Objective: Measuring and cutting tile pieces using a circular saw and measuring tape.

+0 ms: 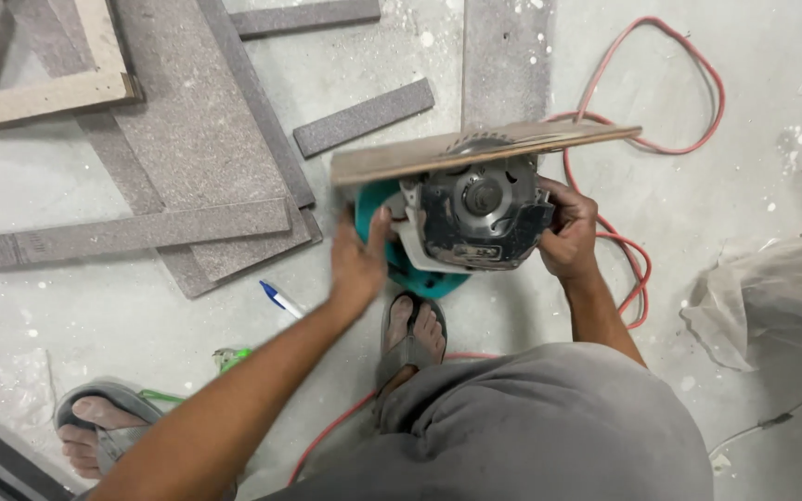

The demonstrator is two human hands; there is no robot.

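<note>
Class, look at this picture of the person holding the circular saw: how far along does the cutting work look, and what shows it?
Done: several cut grey strips and board offcuts lie on the floor. In hand: the left hand and right hand hold the circular saw tipped up, blade exposed, its red cord trailing. What remains cannot be told; no blade is in a board.

Grey stone strips [364, 116], a pen [280, 299], plastic sheet [772, 297].

Saw blade [477, 144] mostly behind board [485, 148]
</note>
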